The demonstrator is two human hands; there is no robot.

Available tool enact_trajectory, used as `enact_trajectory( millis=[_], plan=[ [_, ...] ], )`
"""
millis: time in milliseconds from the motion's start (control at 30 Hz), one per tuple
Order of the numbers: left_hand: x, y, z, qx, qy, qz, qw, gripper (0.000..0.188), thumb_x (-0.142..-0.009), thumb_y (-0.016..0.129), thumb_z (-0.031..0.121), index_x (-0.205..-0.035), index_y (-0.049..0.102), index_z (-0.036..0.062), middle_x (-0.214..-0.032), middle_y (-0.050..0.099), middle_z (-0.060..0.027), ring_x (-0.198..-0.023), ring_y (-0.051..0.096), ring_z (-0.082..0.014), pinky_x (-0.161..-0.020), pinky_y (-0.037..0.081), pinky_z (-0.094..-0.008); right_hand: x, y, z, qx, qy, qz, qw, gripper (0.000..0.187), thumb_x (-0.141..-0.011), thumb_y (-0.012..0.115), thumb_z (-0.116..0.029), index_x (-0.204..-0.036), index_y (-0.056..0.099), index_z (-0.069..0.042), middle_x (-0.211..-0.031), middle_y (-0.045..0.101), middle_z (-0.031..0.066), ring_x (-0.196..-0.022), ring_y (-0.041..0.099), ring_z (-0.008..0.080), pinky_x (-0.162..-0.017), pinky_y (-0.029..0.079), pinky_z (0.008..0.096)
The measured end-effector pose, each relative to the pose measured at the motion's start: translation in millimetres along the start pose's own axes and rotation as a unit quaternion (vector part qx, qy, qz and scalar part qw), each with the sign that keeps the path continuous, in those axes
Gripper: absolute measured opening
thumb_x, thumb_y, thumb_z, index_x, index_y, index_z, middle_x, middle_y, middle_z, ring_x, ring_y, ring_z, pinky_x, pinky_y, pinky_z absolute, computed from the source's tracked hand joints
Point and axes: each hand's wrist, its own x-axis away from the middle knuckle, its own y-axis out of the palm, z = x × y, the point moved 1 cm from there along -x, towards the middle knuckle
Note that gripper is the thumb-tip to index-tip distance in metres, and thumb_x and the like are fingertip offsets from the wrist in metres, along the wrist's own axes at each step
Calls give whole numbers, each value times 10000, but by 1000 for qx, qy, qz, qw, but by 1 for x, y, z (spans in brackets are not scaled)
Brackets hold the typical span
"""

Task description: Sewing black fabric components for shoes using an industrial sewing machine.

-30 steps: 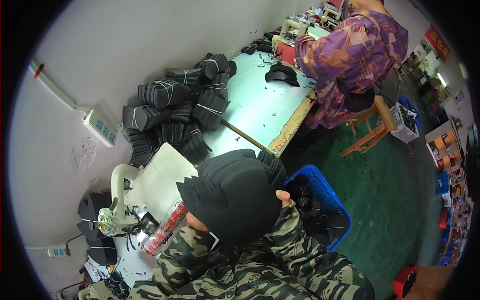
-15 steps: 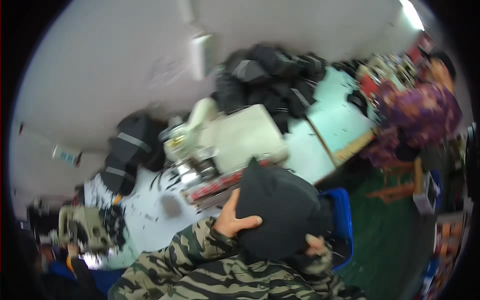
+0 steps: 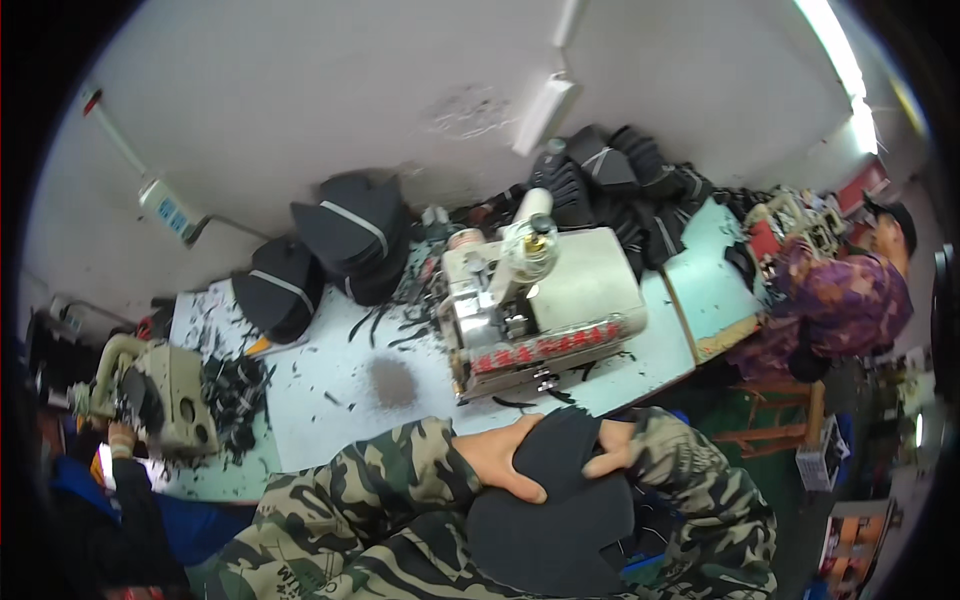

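Two hands of yours are grasping a stack of black sheets (image 3: 555, 530) just in front of your body, at the near side of the white table (image 3: 320, 425); your left hand (image 3: 500, 458) is clasping its left side, thumb on top, while your right hand (image 3: 612, 447) is gripping it at the far right. Beside the stack, to the right, a blue basket (image 3: 642, 564) is partly showing, holding black pieces (image 3: 652, 522). At far right, a white crate (image 3: 815, 467) is standing by a wooden stool (image 3: 818, 410), its contents appearing too small to tell. Red characters (image 3: 545, 347) are running along the pale machine's (image 3: 590, 275) near side, and dark lettering is marking your camouflage clothing (image 3: 385, 490).
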Motion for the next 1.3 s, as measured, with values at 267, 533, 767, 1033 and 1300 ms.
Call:
enact_trajectory(
  millis=[267, 533, 767, 1033, 1300],
  plan=[
    [-10, -52, 58, -523, 217, 325, 757, 270, -740, 614, 130, -992, 576, 41, -879, 573, -105, -793, 585, -270, -626, 476, -333, 16, 39, -14, -105, 129, -1, 986, 714, -652, 750, -433, -1229, 511, -89, -1163, 575, 88, -1029, 562, 193, -923, 412, 308],
    [-17, -94, 99, -724, 376, 351, 461, 217, -611, 654, 3, -814, 584, 34, -816, 539, -86, -686, 530, -250, -589, 457, -332, -1, 57, 32, -112, 92, 46, 988, 711, -637, 754, -453, -1207, 534, -90, -1152, 581, 95, -1030, 564, 199, -915, 416, 308],
    [0, -72, 99, -658, 388, 363, 535, 181, -622, 634, -17, -794, 597, 28, -816, 607, -89, -692, 565, -235, -591, 464, -328, -9, 67, 41, -116, 79, 70, 988, 718, -621, 757, -471, -1192, 549, -88, -1145, 585, 101, -1032, 564, 205, -909, 419, 309],
    [0, -31, 105, -560, 409, 372, 617, 70, -649, 629, 11, -698, 582, 29, -681, 592, -103, -599, 590, -244, -545, 475, -308, 0, 76, 28, -118, 112, 103, 981, 755, -594, 763, -493, -1189, 550, -80, -1143, 584, 111, -1038, 560, 216, -908, 421, 314],
    [2, -94, 121, -480, 228, 387, 753, 73, -678, 623, 32, -729, 628, -21, -584, 594, -65, -553, 575, -110, -564, 463, -238, -7, 82, 16, -97, 137, 105, 980, 791, -568, 770, -515, -1186, 551, -71, -1140, 583, 120, -1044, 556, 227, -906, 423, 318]
  ],
)
